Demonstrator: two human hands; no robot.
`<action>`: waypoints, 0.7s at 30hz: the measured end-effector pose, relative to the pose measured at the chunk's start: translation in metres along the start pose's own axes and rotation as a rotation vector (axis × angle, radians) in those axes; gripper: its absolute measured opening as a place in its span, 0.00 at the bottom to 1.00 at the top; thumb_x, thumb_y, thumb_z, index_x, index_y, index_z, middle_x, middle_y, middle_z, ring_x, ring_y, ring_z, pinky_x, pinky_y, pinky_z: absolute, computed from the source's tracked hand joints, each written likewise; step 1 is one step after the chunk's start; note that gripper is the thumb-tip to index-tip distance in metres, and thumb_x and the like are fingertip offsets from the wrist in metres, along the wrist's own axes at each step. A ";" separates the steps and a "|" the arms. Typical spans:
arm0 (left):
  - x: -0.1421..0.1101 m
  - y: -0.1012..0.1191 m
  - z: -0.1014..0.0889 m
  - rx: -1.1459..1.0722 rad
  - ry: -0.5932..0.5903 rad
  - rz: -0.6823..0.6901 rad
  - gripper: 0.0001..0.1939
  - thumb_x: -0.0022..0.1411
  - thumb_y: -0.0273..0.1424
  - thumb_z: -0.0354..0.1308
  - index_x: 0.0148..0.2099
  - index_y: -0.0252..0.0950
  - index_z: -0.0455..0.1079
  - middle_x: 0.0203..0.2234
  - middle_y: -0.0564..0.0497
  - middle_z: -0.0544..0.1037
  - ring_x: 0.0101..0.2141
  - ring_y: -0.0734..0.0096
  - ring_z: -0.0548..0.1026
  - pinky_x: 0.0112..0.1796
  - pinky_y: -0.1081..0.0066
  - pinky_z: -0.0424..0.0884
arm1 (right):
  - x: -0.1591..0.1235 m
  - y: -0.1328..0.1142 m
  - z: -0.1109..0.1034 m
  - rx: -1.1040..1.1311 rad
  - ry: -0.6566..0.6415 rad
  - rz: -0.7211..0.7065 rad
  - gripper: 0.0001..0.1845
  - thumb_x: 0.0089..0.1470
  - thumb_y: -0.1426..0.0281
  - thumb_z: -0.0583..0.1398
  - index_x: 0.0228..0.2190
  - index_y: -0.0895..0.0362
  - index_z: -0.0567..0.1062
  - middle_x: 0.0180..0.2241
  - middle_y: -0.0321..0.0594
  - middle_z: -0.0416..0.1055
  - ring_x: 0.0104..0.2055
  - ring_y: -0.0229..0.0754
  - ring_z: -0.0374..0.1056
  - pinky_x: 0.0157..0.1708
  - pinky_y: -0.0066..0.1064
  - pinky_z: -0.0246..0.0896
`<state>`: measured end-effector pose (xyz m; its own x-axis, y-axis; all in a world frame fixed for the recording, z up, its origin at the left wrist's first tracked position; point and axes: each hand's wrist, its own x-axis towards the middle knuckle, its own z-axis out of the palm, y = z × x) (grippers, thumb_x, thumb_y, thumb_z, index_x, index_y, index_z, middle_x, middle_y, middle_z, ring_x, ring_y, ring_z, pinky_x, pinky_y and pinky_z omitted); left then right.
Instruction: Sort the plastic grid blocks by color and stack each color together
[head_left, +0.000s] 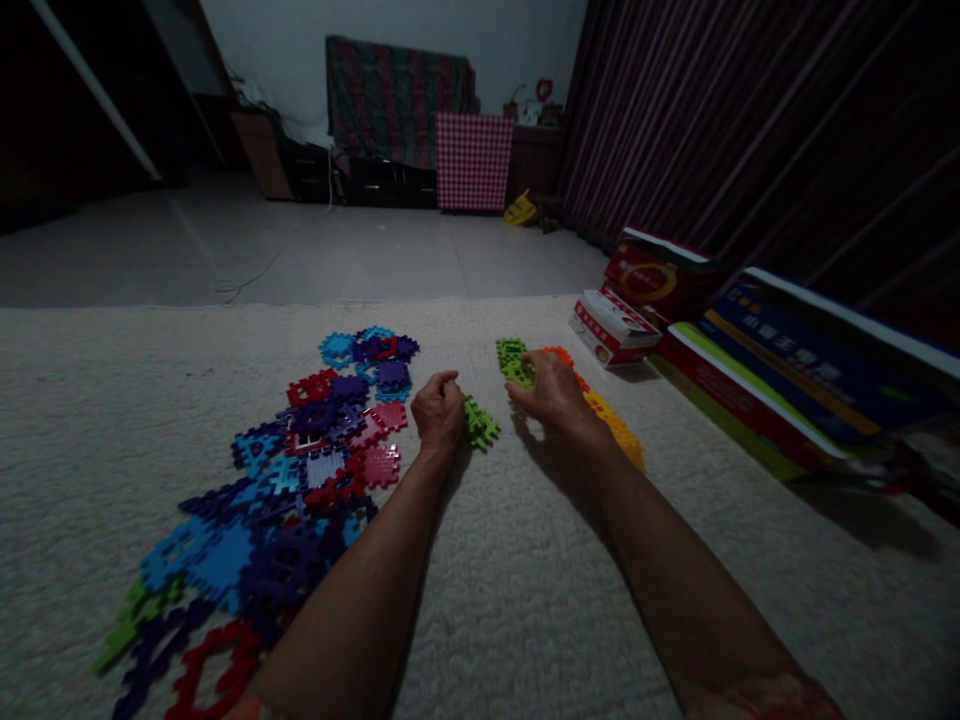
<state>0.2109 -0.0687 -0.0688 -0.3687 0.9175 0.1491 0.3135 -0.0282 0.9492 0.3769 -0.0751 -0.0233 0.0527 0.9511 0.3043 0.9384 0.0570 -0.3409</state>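
Note:
My left hand (437,412) is curled closed above the pale mat. Green toothed interlocking pieces (481,424) stick out from its palm side, and its fingertips are hidden. My right hand (559,392) bends over another group of green toothed interlocking pieces (513,360), thumb and forefinger on either side of the nearest one. Partly behind that hand are orange pieces (559,354), and a row of yellow pieces (616,428) runs back along its right side. Left of my hands spreads a loose heap of blue, purple, red and pink toothed pieces (325,467).
On the right, a small white and red box (615,328) stands before a dark red box (656,275). A large blue box (810,360) is nearer. Beyond the mat (517,600) lie the tiled floor (405,255), a low cabinet (382,185) and a dark curtain (720,130).

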 end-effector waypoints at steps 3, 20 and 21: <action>0.000 -0.001 0.001 -0.001 0.007 0.003 0.17 0.58 0.29 0.51 0.42 0.35 0.80 0.28 0.49 0.81 0.31 0.66 0.77 0.38 0.70 0.71 | 0.007 0.003 0.011 0.048 0.098 -0.020 0.26 0.51 0.69 0.63 0.53 0.61 0.71 0.50 0.55 0.70 0.55 0.54 0.65 0.57 0.43 0.60; -0.001 0.001 0.001 0.010 0.012 0.012 0.17 0.58 0.27 0.51 0.41 0.36 0.80 0.26 0.51 0.80 0.31 0.66 0.77 0.38 0.70 0.71 | 0.014 0.003 0.046 0.077 0.241 0.030 0.31 0.55 0.65 0.62 0.57 0.64 0.65 0.52 0.57 0.63 0.55 0.54 0.62 0.55 0.42 0.60; -0.001 0.000 0.001 0.012 0.013 0.014 0.16 0.58 0.27 0.51 0.41 0.36 0.80 0.26 0.51 0.80 0.31 0.66 0.77 0.38 0.70 0.71 | 0.015 0.004 0.046 0.070 0.246 0.029 0.30 0.55 0.65 0.62 0.56 0.64 0.65 0.52 0.57 0.63 0.55 0.54 0.62 0.55 0.42 0.60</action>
<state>0.2122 -0.0695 -0.0690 -0.3753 0.9120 0.1657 0.3293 -0.0359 0.9435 0.3652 -0.0467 -0.0611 0.1691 0.8505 0.4981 0.9096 0.0599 -0.4112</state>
